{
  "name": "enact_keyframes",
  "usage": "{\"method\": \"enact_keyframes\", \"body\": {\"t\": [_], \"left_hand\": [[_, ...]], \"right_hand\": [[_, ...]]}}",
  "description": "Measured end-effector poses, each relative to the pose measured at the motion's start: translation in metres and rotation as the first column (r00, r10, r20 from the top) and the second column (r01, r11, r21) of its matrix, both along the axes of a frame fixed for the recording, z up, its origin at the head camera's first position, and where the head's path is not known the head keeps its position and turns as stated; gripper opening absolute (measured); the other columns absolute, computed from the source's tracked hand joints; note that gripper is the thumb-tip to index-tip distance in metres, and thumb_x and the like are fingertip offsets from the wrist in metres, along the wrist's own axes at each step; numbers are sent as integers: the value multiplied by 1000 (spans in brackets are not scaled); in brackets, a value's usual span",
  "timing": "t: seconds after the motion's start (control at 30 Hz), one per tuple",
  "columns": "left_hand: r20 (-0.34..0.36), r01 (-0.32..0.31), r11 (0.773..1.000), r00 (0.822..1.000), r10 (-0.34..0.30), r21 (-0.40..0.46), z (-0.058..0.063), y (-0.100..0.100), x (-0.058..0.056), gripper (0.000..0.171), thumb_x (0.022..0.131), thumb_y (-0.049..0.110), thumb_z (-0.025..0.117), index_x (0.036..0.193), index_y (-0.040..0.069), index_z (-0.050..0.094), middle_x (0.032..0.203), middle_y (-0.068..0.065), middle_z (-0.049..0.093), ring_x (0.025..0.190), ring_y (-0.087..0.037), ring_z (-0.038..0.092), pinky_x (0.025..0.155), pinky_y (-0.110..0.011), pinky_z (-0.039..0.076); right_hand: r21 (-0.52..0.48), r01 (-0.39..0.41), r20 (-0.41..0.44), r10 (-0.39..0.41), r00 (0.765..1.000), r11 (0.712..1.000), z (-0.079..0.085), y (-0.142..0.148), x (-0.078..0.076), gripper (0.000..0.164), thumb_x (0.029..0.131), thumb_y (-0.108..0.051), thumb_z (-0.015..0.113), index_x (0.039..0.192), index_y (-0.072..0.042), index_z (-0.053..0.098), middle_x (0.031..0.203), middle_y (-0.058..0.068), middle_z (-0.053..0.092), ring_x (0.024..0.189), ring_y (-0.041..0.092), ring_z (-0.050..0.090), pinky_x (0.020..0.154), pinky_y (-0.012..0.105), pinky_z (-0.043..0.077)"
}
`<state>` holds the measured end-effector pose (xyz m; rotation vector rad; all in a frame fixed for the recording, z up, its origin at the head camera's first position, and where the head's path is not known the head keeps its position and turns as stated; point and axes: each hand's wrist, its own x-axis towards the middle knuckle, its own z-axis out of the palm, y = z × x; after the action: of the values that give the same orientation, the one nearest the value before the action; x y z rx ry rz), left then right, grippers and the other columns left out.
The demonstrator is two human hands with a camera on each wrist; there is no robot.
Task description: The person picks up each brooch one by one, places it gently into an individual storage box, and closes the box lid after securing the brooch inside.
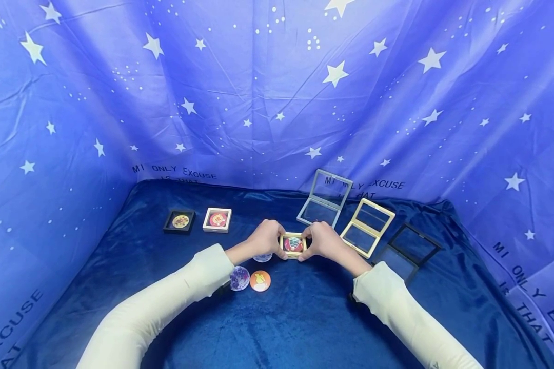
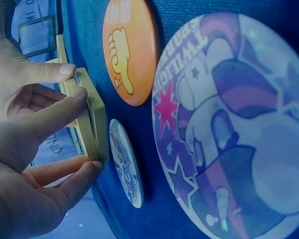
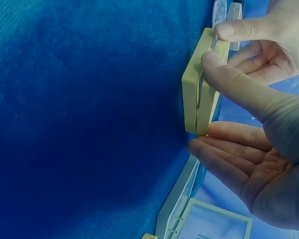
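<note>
Both hands hold a small gold display case [image 1: 293,256] from opposite sides, close over the cloth. A round red and green badge [image 1: 293,244] shows through its window. My left hand [image 1: 265,240] pinches one side with thumb and fingers; my right hand [image 1: 324,240] grips the other. In the right wrist view, the case's two halves [image 3: 192,94] lie almost together, with a thin gap along the edge. Beside the left forearm lie an orange badge [image 1: 260,281] with a yellow hand, a purple cartoon badge [image 1: 239,278], and a bluish badge [image 2: 125,163] partly hidden in the head view.
At the back left stand a black case [image 1: 179,229] and a white case [image 1: 217,227], each containing a badge. On the right, a grey case [image 1: 325,223], a cream-gold case [image 1: 368,227] and a black case [image 1: 415,245] stand unfolded. Blue velvet cloth [image 1: 258,333] covers the table; starry curtains [image 1: 258,92] surround it.
</note>
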<state>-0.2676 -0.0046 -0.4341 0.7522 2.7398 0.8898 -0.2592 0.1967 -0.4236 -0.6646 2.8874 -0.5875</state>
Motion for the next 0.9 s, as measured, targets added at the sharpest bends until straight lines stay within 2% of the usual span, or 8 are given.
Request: {"method": "enact_keyframes", "body": {"t": [0.13,0.3,0.5,0.77,0.9], "left_hand": [[-7,-19,1000,1000,19,-6,0,1,1,40,64,17,98,93,0,75,67,2,58,57,-10,41,53,-22,35],[-53,-29,999,998,28,-16,-1,2,3,41,62,17,99,91,0,76,73,-3,65,62,-11,45,57,-24,38],[-86,-38,999,996,37,-15,-3,3,6,45,60,16,100,94,-2,76,80,-7,70,67,-13,50,60,-26,43],[-89,-40,999,995,38,-23,-5,3,6,49,61,18,100,98,-3,76,90,-13,73,73,-16,54,65,-28,46],[-102,-51,998,994,48,-26,-4,3,7,54,60,18,100,103,-3,76,97,-14,73,82,-20,60,74,-32,52]], "right_hand": [[10,4,-5,-4,1000,1000,-1,-2,0,44,63,-29,98,95,-6,79,85,3,77,62,9,55,62,28,50],[24,11,-21,-10,1000,1000,-3,-5,1,39,60,-27,99,87,-8,78,74,1,71,58,12,48,59,27,43],[28,12,-47,-10,999,1000,-6,-6,3,35,59,-25,100,79,-9,75,66,-1,67,55,11,43,56,26,40],[33,23,-43,-21,999,999,-4,-7,4,35,58,-26,100,78,-10,75,67,-2,68,56,12,44,58,26,40],[36,27,-34,-26,999,999,-2,-8,4,36,59,-26,100,80,-10,76,69,-1,70,56,12,45,58,26,41]]}}
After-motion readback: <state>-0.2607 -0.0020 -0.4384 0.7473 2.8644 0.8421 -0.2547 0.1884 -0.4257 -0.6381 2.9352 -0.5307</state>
